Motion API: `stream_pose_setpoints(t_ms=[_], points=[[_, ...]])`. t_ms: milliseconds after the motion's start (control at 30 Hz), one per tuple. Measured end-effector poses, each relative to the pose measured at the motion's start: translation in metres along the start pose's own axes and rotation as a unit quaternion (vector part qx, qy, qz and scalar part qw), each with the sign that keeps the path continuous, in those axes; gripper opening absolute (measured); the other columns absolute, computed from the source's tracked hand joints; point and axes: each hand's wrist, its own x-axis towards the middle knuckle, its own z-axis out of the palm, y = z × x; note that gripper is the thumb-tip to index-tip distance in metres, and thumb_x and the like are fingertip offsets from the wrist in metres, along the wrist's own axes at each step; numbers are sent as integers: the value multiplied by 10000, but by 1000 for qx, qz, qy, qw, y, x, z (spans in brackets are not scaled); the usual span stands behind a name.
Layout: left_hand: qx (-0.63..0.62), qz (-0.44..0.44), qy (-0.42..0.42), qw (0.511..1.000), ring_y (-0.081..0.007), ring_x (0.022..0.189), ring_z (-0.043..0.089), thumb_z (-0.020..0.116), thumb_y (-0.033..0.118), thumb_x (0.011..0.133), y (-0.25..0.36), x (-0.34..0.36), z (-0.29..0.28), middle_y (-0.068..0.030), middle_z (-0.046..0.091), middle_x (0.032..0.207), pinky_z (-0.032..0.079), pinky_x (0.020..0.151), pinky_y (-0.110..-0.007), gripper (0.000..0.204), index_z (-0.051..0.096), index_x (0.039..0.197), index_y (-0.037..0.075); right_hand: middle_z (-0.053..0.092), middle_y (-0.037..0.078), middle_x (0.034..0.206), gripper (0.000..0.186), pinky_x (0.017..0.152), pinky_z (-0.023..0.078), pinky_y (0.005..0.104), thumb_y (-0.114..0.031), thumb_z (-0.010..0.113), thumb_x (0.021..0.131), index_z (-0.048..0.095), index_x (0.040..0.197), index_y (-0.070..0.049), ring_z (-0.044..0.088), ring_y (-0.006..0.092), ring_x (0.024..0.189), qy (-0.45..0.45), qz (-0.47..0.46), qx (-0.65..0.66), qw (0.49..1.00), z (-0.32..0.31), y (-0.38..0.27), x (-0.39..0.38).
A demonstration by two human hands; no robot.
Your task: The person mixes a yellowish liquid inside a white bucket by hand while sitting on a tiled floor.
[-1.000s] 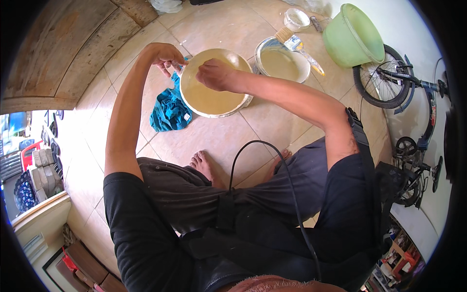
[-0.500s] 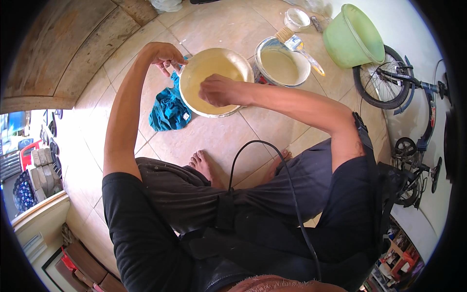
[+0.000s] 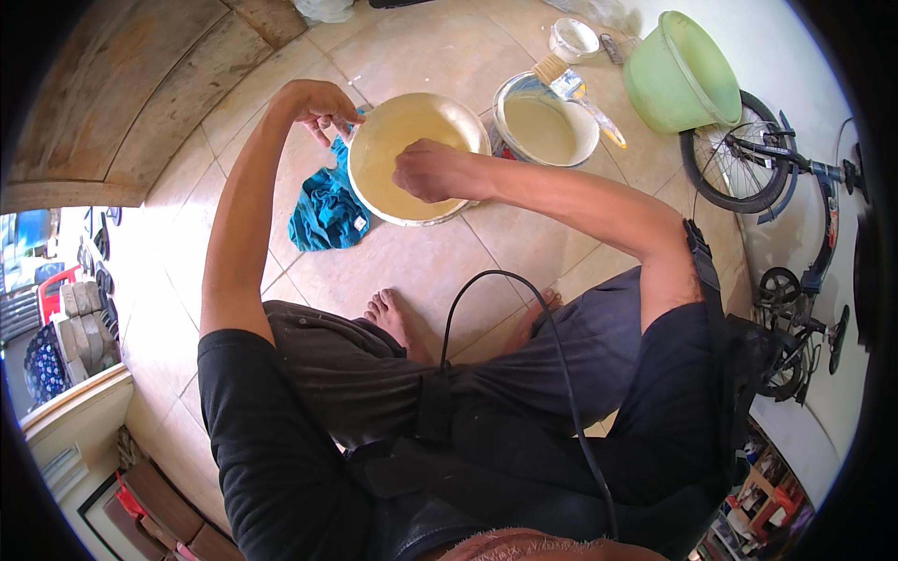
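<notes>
A round cream-white bucket [image 3: 360,187] with pale yellowish contents stands on the floor before me. My right hand [image 3: 426,171] is closed in a fist, low over the inside of this bucket. Whatever its fingers may hold is hidden beneath it. At the bucket's left rim is my left hand [image 3: 324,107], with one outstretched fingertip touching the edge and the other fingers loosely bent and apart. A crumpled teal cloth [image 3: 329,213] lies against the bucket's left side, below that hand.
To the right stands a second white bucket [image 3: 543,129] of pale liquid, a wide brush [image 3: 569,84] across its rim. Beyond are a small white tub [image 3: 572,39], a light green basin [image 3: 675,79] and a bicycle [image 3: 748,159]. Wooden panels [image 3: 112,89] rise at far left.
My right fist has shifted slightly to the right inside the bucket. The left hand stays at the rim, and the cloth and second bucket look unchanged.
</notes>
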Motion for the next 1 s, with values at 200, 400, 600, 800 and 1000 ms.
stream_pose_setpoints(t_ms=[200,400,600,800,1000], points=[[-10,9,-23,1000,-56,459,352,610,274,878,6,7,-5,-176,633,1071,536,775,-463,399,574,1173,7,576,138,605,127,630,481,393,-83,533,737,585,625,-55,589,314,626,204,-39,-222,953,3,27,18],[-14,13,-11,1000,-62,465,369,621,274,871,-8,2,-3,-158,639,1033,532,777,-470,390,578,1155,10,652,165,726,115,661,507,400,-90,571,697,677,675,-50,651,316,757,-87,92,-224,966,-22,7,4],[-19,6,-16,1000,-59,481,376,628,273,866,5,3,-1,-167,637,1041,534,775,-469,385,581,1143,9,561,113,581,114,604,465,393,-96,577,671,514,592,-42,568,305,605,214,-109,-84,967,18,14,5],[-20,0,-19,1000,-72,496,388,637,273,859,-14,10,-9,-189,633,1068,553,748,-447,370,594,1125,18,623,126,644,95,606,491,404,-81,555,675,619,606,-66,615,304,620,2,136,-277,951,-25,24,16],[-42,8,-65,997,-166,846,628,638,296,867,-15,15,-13,-191,630,1078,569,728,-432,374,588,1120,25,639,162,694,85,619,495,406,-67,569,668,638,619,-57,627,317,656,-18,-2,-251,968,-6,9,-3]])
